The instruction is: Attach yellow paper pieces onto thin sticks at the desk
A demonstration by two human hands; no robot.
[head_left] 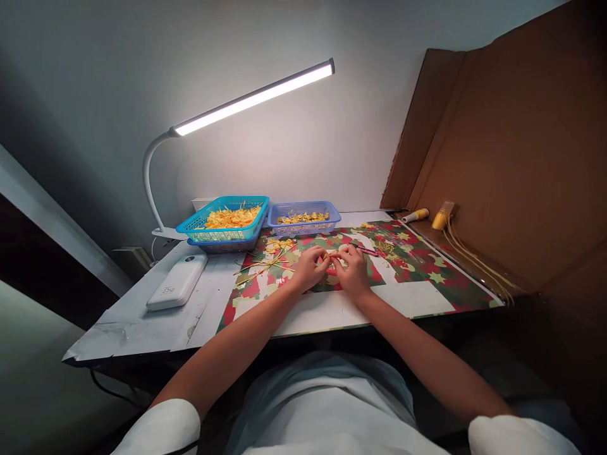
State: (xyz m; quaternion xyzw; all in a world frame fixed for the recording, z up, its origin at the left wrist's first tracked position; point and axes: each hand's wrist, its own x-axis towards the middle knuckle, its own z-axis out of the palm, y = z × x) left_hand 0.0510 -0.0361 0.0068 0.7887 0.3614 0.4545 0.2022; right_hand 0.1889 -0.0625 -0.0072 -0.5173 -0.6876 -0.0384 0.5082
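Note:
My left hand (pixel 310 268) and my right hand (pixel 351 272) meet over the patterned mat, fingertips pinched close together. Between them shows a small bit of thin gold strand (pixel 332 254); the fingers hide most of it. A pink-red thing (pixel 331 270) lies just beneath the hands, too covered to name. Left of my left hand are loose gold strands (pixel 265 270) and gold ribbon bows (pixel 279 245). Beyond my right hand lies a pink-handled tool (pixel 367 251), with a scatter of short gold pieces (pixel 389 250) further right.
A turquoise basket (pixel 222 235) of yellow-gold ribbon pieces is stacked on another. Beside it stands a blue-violet basket (pixel 303 226) of gold bits. A white power bank (pixel 177 282) lies left, under a lit lamp (pixel 256 98). Cardboard (pixel 512 139) and yellow spools (pixel 442 216) are right.

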